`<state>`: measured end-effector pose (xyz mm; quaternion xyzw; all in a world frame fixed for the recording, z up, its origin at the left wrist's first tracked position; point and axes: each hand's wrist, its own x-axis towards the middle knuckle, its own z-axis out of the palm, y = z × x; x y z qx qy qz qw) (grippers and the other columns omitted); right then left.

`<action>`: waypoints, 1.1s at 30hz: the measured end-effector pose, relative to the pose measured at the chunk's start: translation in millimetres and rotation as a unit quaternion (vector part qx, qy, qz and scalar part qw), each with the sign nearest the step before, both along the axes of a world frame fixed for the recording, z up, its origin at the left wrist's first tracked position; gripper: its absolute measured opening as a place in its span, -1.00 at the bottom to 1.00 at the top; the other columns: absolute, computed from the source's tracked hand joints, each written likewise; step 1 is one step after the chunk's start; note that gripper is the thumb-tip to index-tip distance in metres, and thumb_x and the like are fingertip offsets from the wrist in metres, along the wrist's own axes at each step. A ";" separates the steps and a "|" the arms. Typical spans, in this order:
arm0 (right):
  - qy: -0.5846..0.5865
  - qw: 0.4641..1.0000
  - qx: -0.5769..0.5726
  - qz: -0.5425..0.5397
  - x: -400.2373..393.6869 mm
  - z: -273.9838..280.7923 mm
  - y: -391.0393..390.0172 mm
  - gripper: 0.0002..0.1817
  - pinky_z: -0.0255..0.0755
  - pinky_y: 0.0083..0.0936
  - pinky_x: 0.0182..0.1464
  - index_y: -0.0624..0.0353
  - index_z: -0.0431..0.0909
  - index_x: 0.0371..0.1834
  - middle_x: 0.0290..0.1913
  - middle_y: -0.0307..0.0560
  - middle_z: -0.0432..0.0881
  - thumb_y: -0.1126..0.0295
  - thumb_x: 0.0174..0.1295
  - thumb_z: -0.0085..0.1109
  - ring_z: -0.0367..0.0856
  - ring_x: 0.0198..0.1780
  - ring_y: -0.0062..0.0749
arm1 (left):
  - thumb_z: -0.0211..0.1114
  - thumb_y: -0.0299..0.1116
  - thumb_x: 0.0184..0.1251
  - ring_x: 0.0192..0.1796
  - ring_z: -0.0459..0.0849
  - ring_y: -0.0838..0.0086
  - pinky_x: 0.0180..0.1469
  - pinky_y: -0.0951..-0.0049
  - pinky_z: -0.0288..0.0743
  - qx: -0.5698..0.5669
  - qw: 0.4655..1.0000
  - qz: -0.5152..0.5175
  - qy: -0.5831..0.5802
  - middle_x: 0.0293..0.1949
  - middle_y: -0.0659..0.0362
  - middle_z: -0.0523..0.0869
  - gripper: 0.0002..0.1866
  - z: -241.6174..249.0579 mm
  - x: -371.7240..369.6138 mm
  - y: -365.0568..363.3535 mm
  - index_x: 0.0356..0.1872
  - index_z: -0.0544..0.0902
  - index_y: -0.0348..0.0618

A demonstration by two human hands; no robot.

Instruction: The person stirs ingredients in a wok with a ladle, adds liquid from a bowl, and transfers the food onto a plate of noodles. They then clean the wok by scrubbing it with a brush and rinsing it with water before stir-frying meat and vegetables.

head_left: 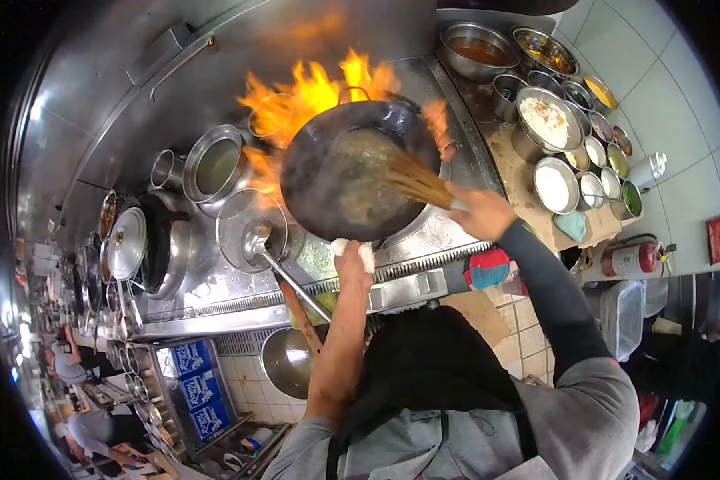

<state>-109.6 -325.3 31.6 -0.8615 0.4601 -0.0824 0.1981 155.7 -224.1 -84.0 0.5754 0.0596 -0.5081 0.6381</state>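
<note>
Both fingers closed, wok (352, 176), bamboo brush (416, 182)

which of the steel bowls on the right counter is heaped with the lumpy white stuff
The widest round steel bowl, in the middle of the counter; the smaller bowl nearer the right hand holds smooth white powder.

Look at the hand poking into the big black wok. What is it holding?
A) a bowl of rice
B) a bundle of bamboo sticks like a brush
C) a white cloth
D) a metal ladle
B: the right hand grips a bamboo brush whose sticks reach into the wok.
</note>
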 end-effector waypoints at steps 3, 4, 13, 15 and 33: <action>-0.101 0.992 -0.038 -0.069 -39.8 15.4 56.8 -0.43 0.58 -0.16 -0.19 0.10 0.37 0.38 -0.18 0.20 0.71 0.21 0.31 0.12 0.72 -0.22 -0.01 | 0.19 -0.53 0.20 -0.32 0.66 0.41 -0.37 0.40 0.54 -0.026 0.999 0.001 -0.042 -0.23 0.17 0.66 -0.74 -13.6 8.3 25.1 -0.06 0.54 -0.25; -0.182 0.958 0.138 -0.174 -46.9 24.7 75.4 -0.43 0.55 -0.22 -0.35 0.08 0.34 0.41 -0.24 0.11 0.70 0.20 0.34 0.11 0.69 -0.34 -0.11 | 0.19 -0.53 0.20 -0.32 0.66 0.41 -0.37 0.40 0.54 -0.027 0.998 0.001 -0.049 -0.23 0.17 0.66 -0.74 -10.5 10.7 33.2 -0.06 0.54 -0.25; -0.562 0.542 0.490 -0.387 -72.6 -139.7 113.7 -0.53 0.37 -0.41 -0.72 0.04 0.30 0.33 -0.44 -0.06 0.53 0.15 0.42 0.03 0.52 -0.64 -0.30 | 0.15 -0.59 0.16 -0.41 0.61 0.44 -0.38 0.44 0.54 0.012 0.991 0.014 -0.136 -0.40 0.18 0.57 -0.90 53.5 1.9 74.0 -0.30 0.48 -0.22; -0.569 0.554 0.472 -0.382 -70.4 -123.0 110.0 -0.51 0.34 -0.39 -0.73 0.01 0.26 0.39 -0.46 -0.04 0.52 0.13 0.45 -0.04 0.49 -0.67 -0.31 | 0.14 -0.60 0.16 -0.37 0.64 0.43 -0.37 0.45 0.56 0.015 0.989 0.021 -0.145 -0.37 0.14 0.59 -0.89 62.3 -0.9 80.3 -0.29 0.49 -0.23; -0.502 0.678 0.488 -0.224 -27.2 -39.7 119.5 -0.37 0.38 -0.56 -0.67 0.10 0.18 0.52 -0.43 -0.14 0.57 0.21 0.44 0.08 0.46 -0.69 -0.54 | 0.26 -0.54 0.00 -0.32 0.57 0.38 -0.28 0.37 0.50 0.015 0.927 -0.050 -0.372 -0.27 0.06 0.57 -0.64 105.0 -19.0 78.3 -0.12 0.43 -0.35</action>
